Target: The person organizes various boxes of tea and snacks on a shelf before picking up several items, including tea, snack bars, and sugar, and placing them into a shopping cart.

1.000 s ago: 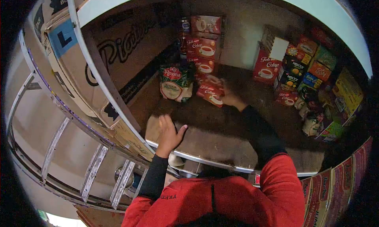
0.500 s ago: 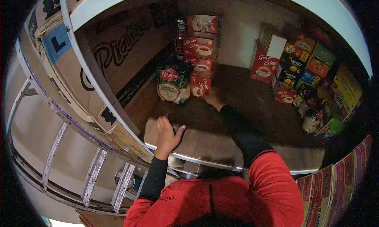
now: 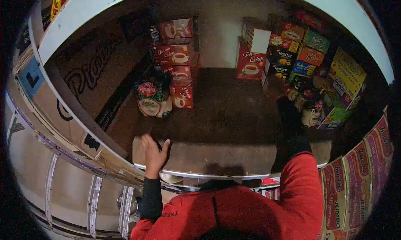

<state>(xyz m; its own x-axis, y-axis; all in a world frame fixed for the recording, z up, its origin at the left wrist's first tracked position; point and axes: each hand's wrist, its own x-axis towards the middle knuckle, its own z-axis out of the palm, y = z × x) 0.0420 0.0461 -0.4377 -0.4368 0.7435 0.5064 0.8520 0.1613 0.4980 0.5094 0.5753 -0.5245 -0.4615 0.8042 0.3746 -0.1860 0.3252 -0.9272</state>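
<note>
My left hand (image 3: pixel 155 155) hovers over the shelf's front edge, fingers stretched and thumb apart, holding nothing. Behind it stand a green and white Rosma sugar bag (image 3: pixel 153 99) and a small red Teh Celup tea box (image 3: pixel 182 96). More red tea boxes (image 3: pixel 172 54) are stacked at the back. My right arm, in a black sleeve, reaches deep to the right. At its end my right hand (image 3: pixel 273 91) is dim and blurred, just below the black Nextar boxes (image 3: pixel 280 63); its fingers cannot be made out. A larger tea box (image 3: pixel 250 64) stands left of it.
Dark bags (image 3: pixel 310 110), a yellow carton (image 3: pixel 347 75) and a green box (image 3: pixel 335 117) crowd the right side. Cardboard cartons (image 3: pixel 355 185) stand at the lower right. A big printed carton (image 3: pixel 90 75) walls the left, beside a metal rack (image 3: pixel 94 204). A metal-edged brown shelf (image 3: pixel 217 154) lies in front.
My right hand has left the small tea box beside the sugar bag and moved right to the Nextar stack. The view has turned right. My left hand stays open near the edge.
</note>
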